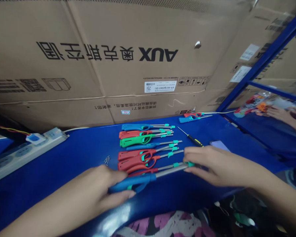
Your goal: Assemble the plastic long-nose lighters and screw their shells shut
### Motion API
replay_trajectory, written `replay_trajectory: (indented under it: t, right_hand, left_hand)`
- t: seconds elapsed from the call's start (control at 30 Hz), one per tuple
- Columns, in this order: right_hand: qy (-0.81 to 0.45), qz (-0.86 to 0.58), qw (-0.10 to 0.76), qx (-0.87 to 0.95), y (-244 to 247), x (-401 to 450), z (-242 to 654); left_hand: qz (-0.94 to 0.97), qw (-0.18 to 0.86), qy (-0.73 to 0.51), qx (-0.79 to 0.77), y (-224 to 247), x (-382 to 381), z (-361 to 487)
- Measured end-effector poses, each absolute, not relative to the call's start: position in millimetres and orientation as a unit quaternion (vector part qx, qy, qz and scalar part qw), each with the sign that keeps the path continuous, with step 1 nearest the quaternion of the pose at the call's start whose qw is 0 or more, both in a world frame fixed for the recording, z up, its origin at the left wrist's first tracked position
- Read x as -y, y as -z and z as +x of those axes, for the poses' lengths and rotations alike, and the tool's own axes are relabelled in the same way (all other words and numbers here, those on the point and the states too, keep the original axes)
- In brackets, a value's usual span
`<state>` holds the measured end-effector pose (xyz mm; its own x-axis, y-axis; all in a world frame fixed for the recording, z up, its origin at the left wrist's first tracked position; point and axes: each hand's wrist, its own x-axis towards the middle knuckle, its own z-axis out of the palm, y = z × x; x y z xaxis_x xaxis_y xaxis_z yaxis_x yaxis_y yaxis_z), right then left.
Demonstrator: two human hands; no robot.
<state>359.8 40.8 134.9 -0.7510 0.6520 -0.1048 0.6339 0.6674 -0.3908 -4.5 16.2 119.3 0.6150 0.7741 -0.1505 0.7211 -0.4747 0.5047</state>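
Note:
My left hand (108, 187) grips the blue handle of a long-nosed lighter (140, 181) near the front of the blue table. The lighter's metal tube points right, and my right hand (207, 164) pinches its tip around a teal piece. Just behind it lie several red lighters (133, 161), a green lighter (133, 141) and a blue lighter (135, 127), their tubes pointing right with teal pieces near the tips. A screwdriver (194, 141) with a black and yellow handle rests beyond my right hand.
A power strip (27, 153) lies at the left. Small metal pieces (107, 160) sit mid-table. Two lighters (192, 118) lie at the back near a large cardboard box (108, 75). A phone (219, 145) is behind my right wrist. Another person's hand (278, 113) is beyond the blue frame (266, 59).

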Motion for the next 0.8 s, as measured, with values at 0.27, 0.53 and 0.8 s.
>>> replay_trajectory:
  t: [0.27,0.53,0.8]
  right_hand:
    - [-0.05,-0.573,0.028,0.817,-85.6,-177.9,440.8]
    - [0.049,-0.659,-0.035,0.75,-48.4,-223.7,500.9]
    - [-0.01,-0.606,-0.048,0.794,-58.8,-199.5,492.2]
  left_hand:
    - [0.858,0.196,-0.103,-0.463,-92.2,-82.3,17.1]
    - [0.851,0.119,-0.157,-0.486,-57.2,-118.1,33.0]
    - [0.853,0.005,-0.126,-0.506,-44.2,-121.7,46.5]
